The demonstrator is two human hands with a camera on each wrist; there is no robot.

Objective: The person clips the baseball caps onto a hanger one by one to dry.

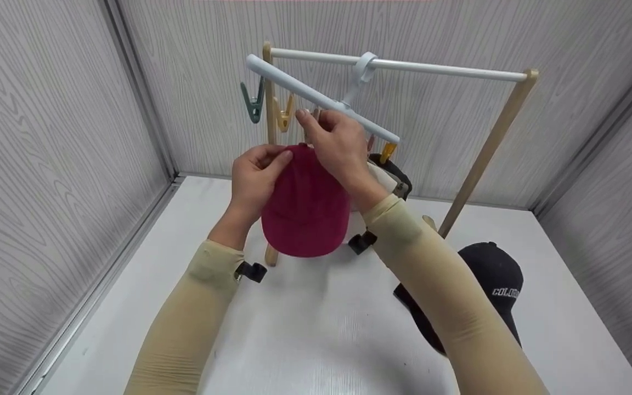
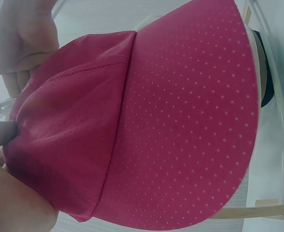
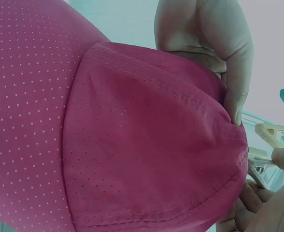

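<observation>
A magenta cap with a dotted brim hangs brim-down below the pale blue clip hanger. My left hand pinches the cap's crown near its top, thumb on the front. Just above the crown, my right hand grips a pale clothespin between thumb and fingers. In the right wrist view, that clothespin's lower end is right at the cap's top, partly hidden by the crown and fingers. The left wrist view shows the cap's crown creased under the left thumb.
A green clip and a yellow clip hang from the hanger's left end. At its right end, an orange clip holds a dark cap. The rack's rod carries the hanger. A black cap lies on the white table.
</observation>
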